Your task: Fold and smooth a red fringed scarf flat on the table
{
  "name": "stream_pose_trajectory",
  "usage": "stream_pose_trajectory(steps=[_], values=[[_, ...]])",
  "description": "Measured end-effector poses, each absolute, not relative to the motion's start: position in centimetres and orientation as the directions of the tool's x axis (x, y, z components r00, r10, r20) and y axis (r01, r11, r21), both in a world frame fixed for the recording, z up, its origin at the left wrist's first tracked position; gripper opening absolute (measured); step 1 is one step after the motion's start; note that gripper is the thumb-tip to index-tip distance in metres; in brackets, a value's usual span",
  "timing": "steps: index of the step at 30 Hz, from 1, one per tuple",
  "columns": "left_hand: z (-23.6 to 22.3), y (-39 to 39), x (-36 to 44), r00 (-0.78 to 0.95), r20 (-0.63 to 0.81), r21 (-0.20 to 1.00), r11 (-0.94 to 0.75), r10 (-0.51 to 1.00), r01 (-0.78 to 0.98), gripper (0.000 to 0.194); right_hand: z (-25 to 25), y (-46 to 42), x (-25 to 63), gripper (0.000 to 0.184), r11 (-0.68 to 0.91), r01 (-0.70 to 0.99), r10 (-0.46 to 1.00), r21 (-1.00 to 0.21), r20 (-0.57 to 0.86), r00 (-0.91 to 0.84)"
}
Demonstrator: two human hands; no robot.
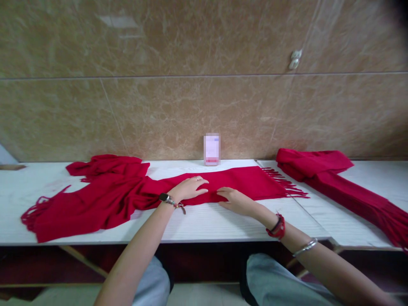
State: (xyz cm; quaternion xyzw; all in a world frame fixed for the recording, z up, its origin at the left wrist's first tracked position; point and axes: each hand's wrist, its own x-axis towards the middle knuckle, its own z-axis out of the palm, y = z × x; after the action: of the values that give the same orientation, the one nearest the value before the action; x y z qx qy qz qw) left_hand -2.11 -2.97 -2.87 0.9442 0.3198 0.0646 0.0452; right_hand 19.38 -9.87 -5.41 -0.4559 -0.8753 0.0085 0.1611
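Observation:
A long red scarf lies lengthwise on the white table, its right part smooth and flat with a fringed end pointing right. Toward the left the cloth bunches into loose folds, and another fringe shows at the far left. My left hand rests flat on the middle of the scarf, fingers stretched to the right. Opposite it, my right hand lies on the scarf near its front edge, fingers extended to the left. Neither hand grips the cloth.
Another red scarf, folded narrow, lies at the right across a neighbouring table section. A phone-like object, its front blurred, stands against the brown marbled wall. Bunched red cloth sits at the back left of the white table.

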Motion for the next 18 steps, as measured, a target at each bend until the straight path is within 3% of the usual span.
stream_pose_trajectory(steps=[3,7,12,14,18], values=[[-3.1,-2.5,-2.7,0.760,-0.007,0.134,-0.753,0.650,0.645,0.052,-5.4,-10.4,18.9,0.030,0.583,0.810,0.781,-0.068,0.321,-0.536],[-2.6,-2.8,-3.4,0.789,-0.106,0.210,-0.762,0.605,0.612,0.067,-5.2,-11.0,17.6,0.030,0.615,0.787,0.758,-0.052,0.312,-0.572],[-1.2,-4.3,-2.9,0.841,-0.096,0.153,-0.827,0.532,0.540,0.044,-5.1,-11.2,16.5,0.032,0.569,0.821,0.802,-0.037,0.244,-0.545],[-1.0,-4.5,-2.9,0.848,-0.105,0.122,-0.840,0.519,0.529,0.047,-5.1,-10.7,16.6,0.038,0.534,0.840,0.828,-0.095,0.259,-0.497],[-1.1,-4.5,-3.0,0.864,-0.075,0.119,-0.856,0.498,0.504,0.057,-5.7,-9.3,17.6,0.039,0.516,0.771,0.849,-0.375,0.342,-0.402]])
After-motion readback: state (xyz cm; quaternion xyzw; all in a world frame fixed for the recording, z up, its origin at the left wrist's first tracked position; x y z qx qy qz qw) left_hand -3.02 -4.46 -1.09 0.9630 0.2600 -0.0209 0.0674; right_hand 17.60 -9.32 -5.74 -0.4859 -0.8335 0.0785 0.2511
